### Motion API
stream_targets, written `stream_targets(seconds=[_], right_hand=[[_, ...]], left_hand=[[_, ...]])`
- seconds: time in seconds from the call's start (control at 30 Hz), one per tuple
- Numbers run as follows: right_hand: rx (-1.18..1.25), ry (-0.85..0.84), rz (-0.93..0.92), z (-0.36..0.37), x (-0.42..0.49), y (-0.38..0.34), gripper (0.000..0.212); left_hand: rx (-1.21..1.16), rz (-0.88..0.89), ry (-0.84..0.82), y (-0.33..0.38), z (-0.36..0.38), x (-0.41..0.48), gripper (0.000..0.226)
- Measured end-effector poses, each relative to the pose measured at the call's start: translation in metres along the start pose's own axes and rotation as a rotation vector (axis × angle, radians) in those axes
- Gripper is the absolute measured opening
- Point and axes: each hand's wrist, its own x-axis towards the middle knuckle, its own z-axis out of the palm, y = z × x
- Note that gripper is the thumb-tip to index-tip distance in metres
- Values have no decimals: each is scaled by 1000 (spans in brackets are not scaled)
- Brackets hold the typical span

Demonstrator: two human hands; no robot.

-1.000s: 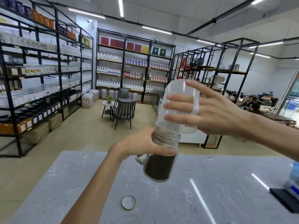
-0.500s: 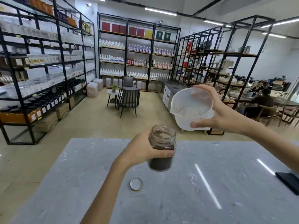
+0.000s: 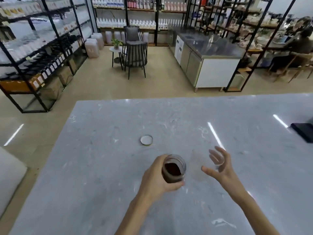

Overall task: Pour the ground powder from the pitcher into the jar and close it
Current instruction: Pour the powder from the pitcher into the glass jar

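My left hand [image 3: 155, 181] grips a glass jar [image 3: 174, 168] with its mouth open and dark brown powder inside, held low over the grey marble table [image 3: 101, 150]. Just right of the jar is the translucent plastic pitcher [image 3: 199, 164], blurred and faint, down at the tabletop. My right hand [image 3: 220, 168] curls loosely around it, thumb on the near side and fingers spread on the far side. The jar's round metal lid [image 3: 146, 140] lies on the table beyond the jar, apart from both hands.
A dark flat object [image 3: 303, 131] lies at the table's right edge. A white rounded thing [image 3: 10, 175] stands off the table's left side. Beyond the far edge are open floor, black shelving, chairs [image 3: 135, 51] and a steel counter [image 3: 210, 58].
The view has tilted down. Both hands dropped from chest height to the tabletop. The pitcher, tipped over the jar a second ago, came away to the right and down beside it.
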Motion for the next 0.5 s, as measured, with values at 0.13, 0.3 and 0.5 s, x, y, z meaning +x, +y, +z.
stream_targets(seconds=[0.13, 0.3, 0.5], right_hand=[[3, 27, 101, 15, -29, 40, 93], [-43, -33, 113, 31, -46, 71, 96], [-70, -101, 109, 45, -48, 93, 95]], left_hand=[[49, -118, -83, -30, 9, -19, 79], [105, -232, -14, -62, 13, -41, 80], [112, -298, 35, -81, 14, -55, 83]])
